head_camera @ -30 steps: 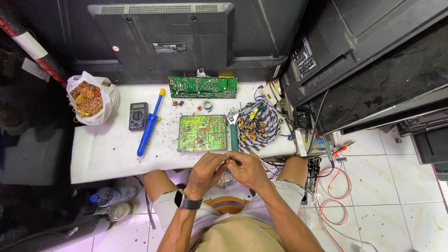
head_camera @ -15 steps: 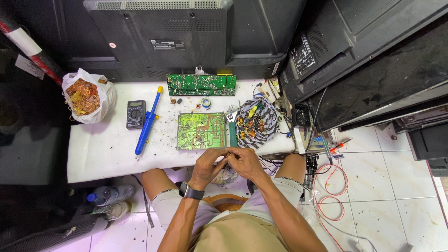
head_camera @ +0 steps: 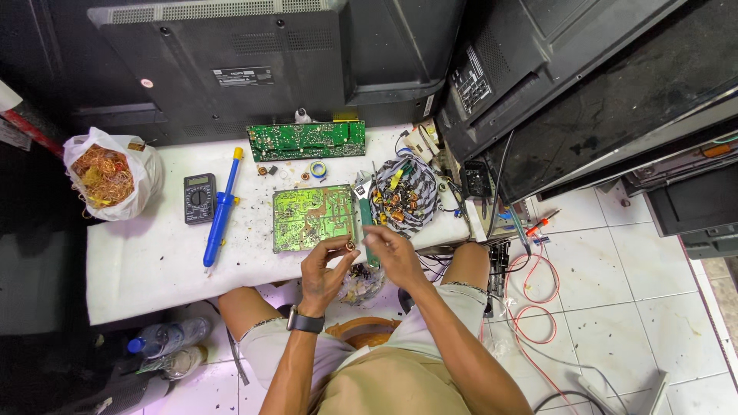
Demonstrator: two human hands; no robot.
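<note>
My left hand point(head_camera: 321, 270) pinches a small copper-coloured ring-shaped part point(head_camera: 350, 246) between thumb and fingertips, just off the white table's point(head_camera: 146, 269) front edge. My right hand point(head_camera: 390, 253) is right beside it, its fingertips spread toward the part; whether they touch it is unclear. A light green circuit board point(head_camera: 314, 217) lies flat on the table directly beyond both hands. A green-handled tool point(head_camera: 363, 219) rests along that board's right edge. My left wrist wears a black watch point(head_camera: 305, 321).
Farther back lie a long dark green board point(head_camera: 306, 141) and a tape roll point(head_camera: 318, 169). A blue suction pump point(head_camera: 221, 211), a multimeter point(head_camera: 199, 197) and a bag of copper wire point(head_camera: 108, 173) sit to the left. A striped pile of small parts point(head_camera: 403, 201) lies right. Black screen backs point(head_camera: 231, 61) stand behind.
My hands rose from my lap to the table's front edge and parted slightly; the copper part now shows between my left fingertips.
</note>
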